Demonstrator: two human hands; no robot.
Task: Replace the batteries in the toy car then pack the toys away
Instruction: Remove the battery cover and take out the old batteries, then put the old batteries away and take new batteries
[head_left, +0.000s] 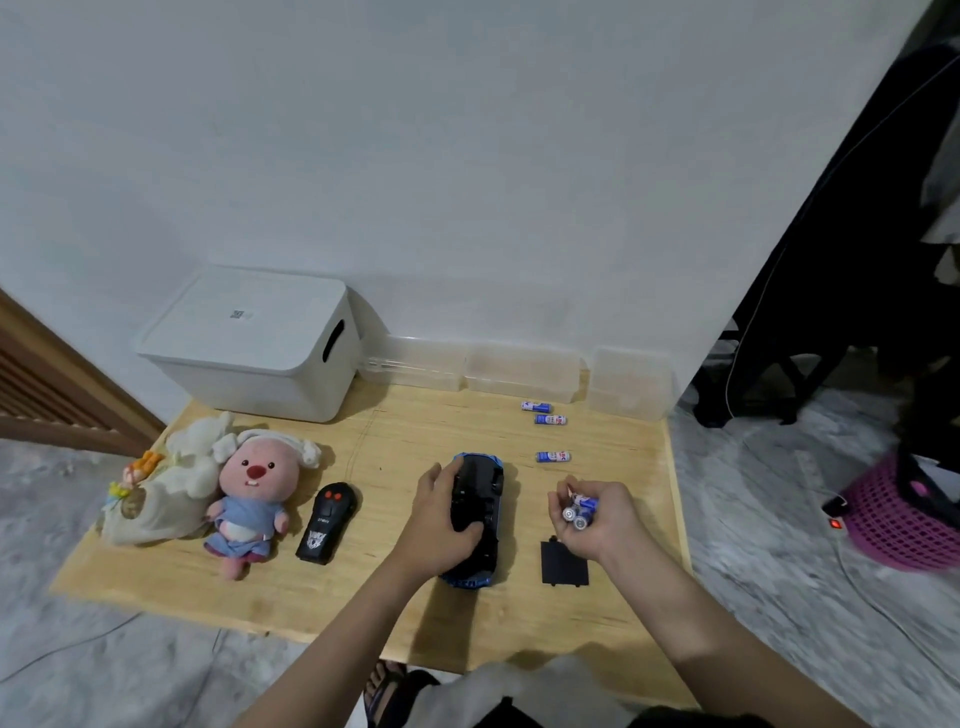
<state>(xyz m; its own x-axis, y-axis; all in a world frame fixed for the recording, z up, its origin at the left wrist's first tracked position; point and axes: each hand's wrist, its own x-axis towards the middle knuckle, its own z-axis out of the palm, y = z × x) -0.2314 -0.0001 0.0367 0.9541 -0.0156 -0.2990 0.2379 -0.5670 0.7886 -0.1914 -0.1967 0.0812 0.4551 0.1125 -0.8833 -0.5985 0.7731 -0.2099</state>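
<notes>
Midway: left hand (441, 525) gripping upturned car (475, 519), right hand (592, 514) clutching batteries (579, 512); cover (563, 564) off beneath it, three cells (550, 420) beyond. Refitting, packing remain.

Pale matt wood table (395, 587), glossy black plastic toy car (480, 499), fuzzy cloth plush (249, 499).

Pink mesh basket (904, 512) on marbled floor (779, 499) right of counter (322, 592); red-lit power strip (835, 514) beside it; dark clothes (852, 218) hanging above; wooden door (47, 384) left.
</notes>
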